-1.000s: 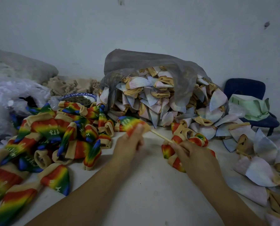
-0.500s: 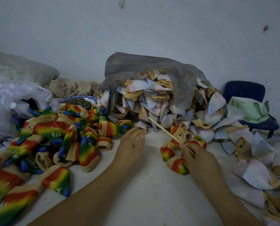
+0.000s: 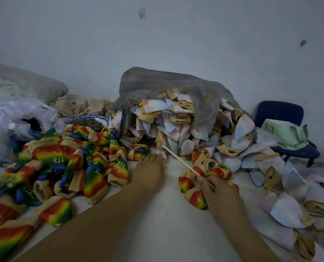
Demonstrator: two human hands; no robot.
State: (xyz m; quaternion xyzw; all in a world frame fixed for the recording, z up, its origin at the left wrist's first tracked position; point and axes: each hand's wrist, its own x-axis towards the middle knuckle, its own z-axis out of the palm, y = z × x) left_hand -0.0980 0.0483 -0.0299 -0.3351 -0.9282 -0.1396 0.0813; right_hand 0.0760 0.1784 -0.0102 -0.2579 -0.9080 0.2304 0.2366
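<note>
The grey bag (image 3: 168, 86) lies slumped open against the wall, and pale socks spill from its mouth. At the foot of that spill, just in front of the bag, the left hand (image 3: 149, 172) lies back-up with its fingers stretched forward, and the tips meet a pale sock (image 3: 161, 153). The thumb is hidden under the hand, so I cannot tell whether it pinches the sock or only touches it.

In front of the bag and to its right, the right hand (image 3: 220, 189) has its fingers curled round the near end of a thin wooden stick (image 3: 180, 160). The stick slants up toward the bag's mouth, and its far tip is just beside the pale sock. The hand covers part of a small cluster of rainbow socks (image 3: 220, 172).

A larger rainbow heap (image 3: 49, 157) spreads left of the bag and is cut off by the frame edge. A blue-rimmed bowl (image 3: 76, 119) sits beside the bag's left flank; its contents are perhaps dark crumbs, too dim to say. Right of the bag, a blue chair (image 3: 279, 112) holds green cloth (image 3: 287, 135).
</note>
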